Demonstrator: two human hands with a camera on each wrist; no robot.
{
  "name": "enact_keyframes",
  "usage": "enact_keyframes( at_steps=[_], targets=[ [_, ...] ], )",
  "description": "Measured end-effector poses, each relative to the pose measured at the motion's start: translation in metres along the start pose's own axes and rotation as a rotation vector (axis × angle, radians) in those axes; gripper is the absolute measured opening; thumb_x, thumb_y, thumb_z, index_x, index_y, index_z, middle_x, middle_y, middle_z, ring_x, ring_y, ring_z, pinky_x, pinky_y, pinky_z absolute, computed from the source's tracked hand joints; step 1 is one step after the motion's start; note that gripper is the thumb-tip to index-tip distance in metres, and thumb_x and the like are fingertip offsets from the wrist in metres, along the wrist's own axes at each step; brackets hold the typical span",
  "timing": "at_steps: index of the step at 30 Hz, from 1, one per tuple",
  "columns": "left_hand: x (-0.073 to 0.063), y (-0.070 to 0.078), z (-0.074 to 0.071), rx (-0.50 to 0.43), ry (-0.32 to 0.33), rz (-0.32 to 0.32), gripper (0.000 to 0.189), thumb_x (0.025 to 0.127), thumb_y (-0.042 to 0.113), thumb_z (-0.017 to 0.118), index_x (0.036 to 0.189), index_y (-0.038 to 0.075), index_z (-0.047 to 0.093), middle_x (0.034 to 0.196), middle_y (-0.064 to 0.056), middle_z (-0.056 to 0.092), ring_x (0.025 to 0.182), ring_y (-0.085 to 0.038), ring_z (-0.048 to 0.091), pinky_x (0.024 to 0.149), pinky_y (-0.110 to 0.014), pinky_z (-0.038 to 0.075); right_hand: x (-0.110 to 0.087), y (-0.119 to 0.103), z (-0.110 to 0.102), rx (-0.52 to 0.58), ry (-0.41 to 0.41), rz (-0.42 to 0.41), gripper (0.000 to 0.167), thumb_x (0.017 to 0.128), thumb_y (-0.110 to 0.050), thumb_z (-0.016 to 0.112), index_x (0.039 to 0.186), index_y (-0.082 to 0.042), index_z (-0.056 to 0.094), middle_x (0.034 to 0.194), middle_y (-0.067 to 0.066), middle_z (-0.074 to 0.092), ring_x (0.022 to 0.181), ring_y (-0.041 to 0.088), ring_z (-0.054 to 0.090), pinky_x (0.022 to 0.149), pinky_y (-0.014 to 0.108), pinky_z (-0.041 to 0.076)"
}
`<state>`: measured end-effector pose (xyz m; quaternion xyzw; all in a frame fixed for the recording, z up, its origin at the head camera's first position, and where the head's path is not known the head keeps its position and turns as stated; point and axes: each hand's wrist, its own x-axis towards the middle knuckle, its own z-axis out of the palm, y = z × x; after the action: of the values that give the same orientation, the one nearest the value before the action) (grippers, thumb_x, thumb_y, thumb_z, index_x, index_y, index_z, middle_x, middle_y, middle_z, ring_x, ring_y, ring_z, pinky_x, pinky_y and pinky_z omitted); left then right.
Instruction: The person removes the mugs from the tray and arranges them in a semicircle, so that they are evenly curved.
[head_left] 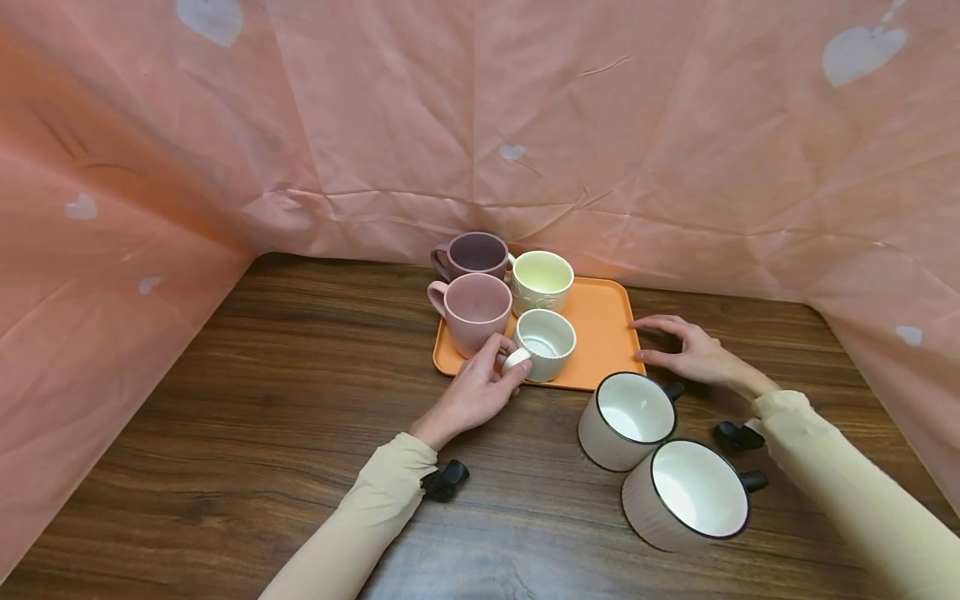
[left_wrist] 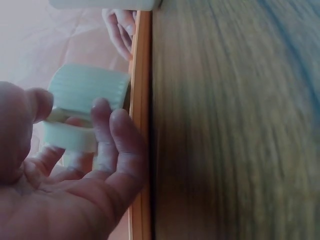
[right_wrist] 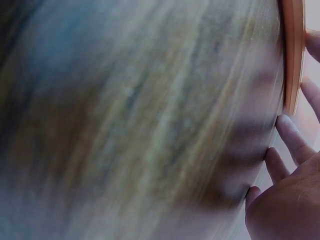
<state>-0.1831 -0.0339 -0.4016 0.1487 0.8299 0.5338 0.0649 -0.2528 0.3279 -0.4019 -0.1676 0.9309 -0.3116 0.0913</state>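
A small white ribbed cup (head_left: 553,358) stands at the front of the orange tray (head_left: 606,333). My left hand (head_left: 476,390) holds it by its handle (left_wrist: 70,138), with fingers at the loop and the thumb beside it. Just left of that hand's fingertips is a pink mug (head_left: 468,329). Over at the tray's right side, my right hand (head_left: 697,354) has its fingers and thumb spread, their tips at the tray's edge. In the right wrist view, the fingers (right_wrist: 295,140) extend loosely along the tray's end and the table.
Behind on the tray are a dark purple mug (head_left: 474,257) and a pale cream mug (head_left: 542,293). Two large white mugs with black rims (head_left: 618,437) stand on the wooden table (head_left: 247,400) between my forearms. Pink cloth (head_left: 390,125) hangs around the back and sides.
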Motion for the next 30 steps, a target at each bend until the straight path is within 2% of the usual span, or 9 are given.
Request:
enact_keyframes(
  at_steps=[4,13,21,27,30],
  targets=[
    [0.0015,0.0006,0.0039,-0.028,0.03,0.027,0.019,0.103,0.024,0.059,0.114,0.011,0.052,0.083,-0.007,0.068,0.067,-0.007,0.061,0.063,-0.022,0.051,0.0005,0.0009,0.0006,-0.001,0.005,-0.004,0.055,0.095,-0.032,0.073,0.144,-0.016,0.056,0.155,0.021,0.044,0.145,0.046,0.035,0.108,0.077,0.027],
    [0.0031,0.0002,0.008,-0.012,0.116,0.063,0.016,0.101,0.024,0.062,0.109,0.013,0.053,0.089,-0.006,0.069,0.074,-0.007,0.068,0.07,-0.025,0.053,-0.0002,0.0004,0.0003,0.015,-0.001,-0.003,0.055,0.096,-0.031,0.072,0.145,-0.015,0.056,0.156,0.022,0.042,0.146,0.047,0.033,0.109,0.077,0.026],
    [0.0019,0.0017,0.0063,0.031,0.161,0.092,0.015,0.099,0.024,0.063,0.103,0.015,0.053,0.083,-0.001,0.069,0.075,-0.006,0.065,0.071,-0.024,0.05,-0.0009,-0.0011,0.0002,0.01,-0.005,0.001,0.054,0.096,-0.032,0.071,0.145,-0.015,0.055,0.156,0.022,0.042,0.146,0.047,0.033,0.107,0.079,0.026],
    [0.0011,0.0019,0.0062,-0.071,0.153,0.101,0.017,0.102,0.022,0.061,0.109,0.01,0.05,0.083,-0.008,0.07,0.068,-0.011,0.069,0.064,-0.024,0.056,-0.0004,-0.0017,-0.0009,0.008,-0.006,-0.005,0.054,0.096,-0.031,0.071,0.145,-0.014,0.055,0.155,0.022,0.042,0.144,0.046,0.036,0.106,0.078,0.028],
    [0.0001,0.0018,0.0061,-0.081,0.161,0.106,0.02,0.102,0.021,0.061,0.113,0.01,0.048,0.082,-0.009,0.071,0.065,-0.012,0.069,0.061,-0.024,0.055,0.0003,-0.0012,-0.0011,0.009,-0.008,-0.005,0.055,0.097,-0.032,0.071,0.146,-0.014,0.055,0.155,0.022,0.042,0.144,0.045,0.036,0.107,0.077,0.029]
  ],
)
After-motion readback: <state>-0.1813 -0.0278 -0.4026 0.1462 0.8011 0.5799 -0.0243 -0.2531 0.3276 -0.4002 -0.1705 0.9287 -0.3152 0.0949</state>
